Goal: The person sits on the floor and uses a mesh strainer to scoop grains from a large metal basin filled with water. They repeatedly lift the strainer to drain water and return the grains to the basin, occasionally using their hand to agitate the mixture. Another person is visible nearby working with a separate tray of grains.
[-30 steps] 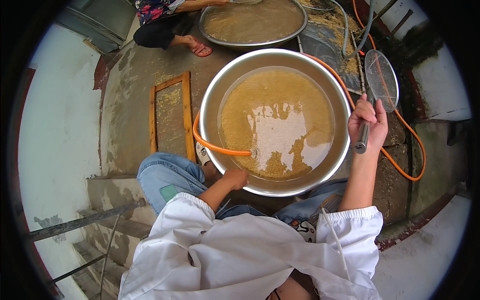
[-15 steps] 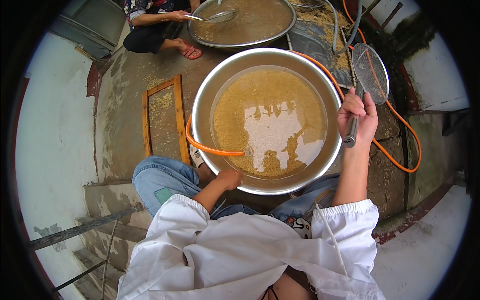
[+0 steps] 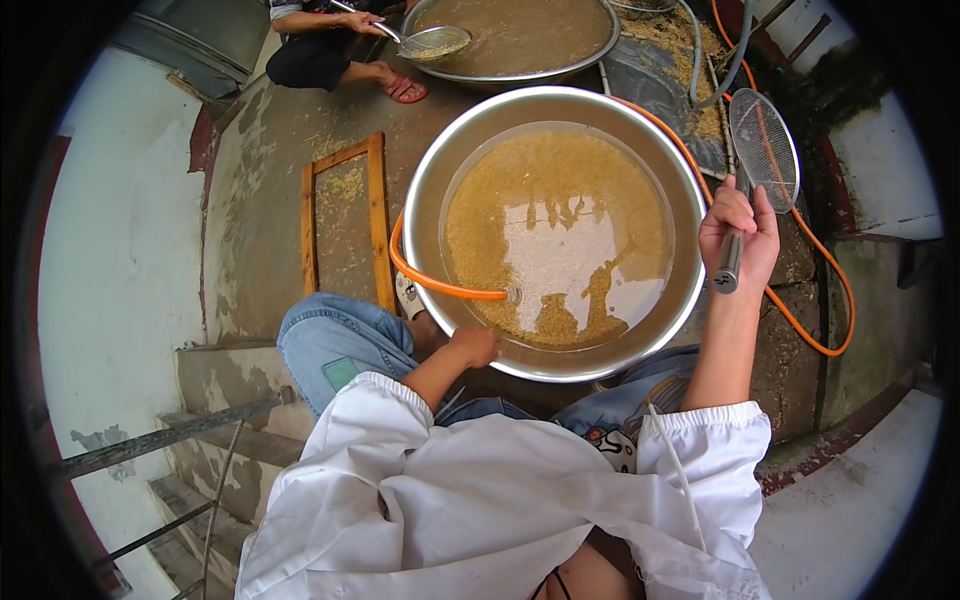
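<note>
In my right hand [image 3: 740, 232] is the metal handle of a mesh skimmer [image 3: 764, 150], its round sieve raised beyond the basin's right edge. My fingers are closed round that handle. A large metal basin [image 3: 424, 170] stands before me, holding water over a layer of yellowish grains [image 3: 480, 225]. My left hand [image 3: 475, 346] is closed on the basin's near-left rim, its fingertips partly hidden. An orange hose [image 3: 450, 290] comes over the left rim and ends in the water.
At the far side a co-worker's hand [image 3: 360, 22] holds another skimmer [image 3: 434, 42] with grains in it, over a second basin [image 3: 600, 48]. A wooden frame [image 3: 380, 220] lies on the floor to the left. Steps and a metal railing [image 3: 170, 432] are at lower left; grey hose [image 3: 697, 75] lies at far right.
The co-worker's skimmer has moved left to the second basin's edge and now shows grains in it. The whole view has shifted slightly; my two hands keep their holds.
</note>
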Motion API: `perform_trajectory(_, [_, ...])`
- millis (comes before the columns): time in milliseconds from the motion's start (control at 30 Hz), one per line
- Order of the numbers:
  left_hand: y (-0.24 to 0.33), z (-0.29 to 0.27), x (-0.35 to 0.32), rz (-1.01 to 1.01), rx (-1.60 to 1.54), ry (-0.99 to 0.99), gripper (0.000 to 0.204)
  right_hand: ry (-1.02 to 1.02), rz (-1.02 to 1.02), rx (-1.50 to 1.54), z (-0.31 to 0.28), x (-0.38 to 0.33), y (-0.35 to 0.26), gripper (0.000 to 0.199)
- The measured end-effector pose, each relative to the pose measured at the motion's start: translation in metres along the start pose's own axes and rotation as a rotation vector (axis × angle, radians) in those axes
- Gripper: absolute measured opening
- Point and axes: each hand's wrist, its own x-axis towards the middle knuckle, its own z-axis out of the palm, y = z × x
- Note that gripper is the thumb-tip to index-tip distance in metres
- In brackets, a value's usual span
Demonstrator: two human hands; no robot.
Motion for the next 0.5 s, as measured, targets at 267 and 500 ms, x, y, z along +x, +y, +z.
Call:
perform_trajectory(267, [-0.0007,0.0023,0.0044,-0.004,-0.01,-0.015,0.036,0.002,0.011,-0.003,-0.0007,0.0002,-0.0005,0.022])
perform_trajectory(500, [-0.0025,0.0035,0.0047,0.026,-0.002,0.005,0.035,0.002,0.016,-0.008,-0.0015,0.0012,-0.0001,0.022])
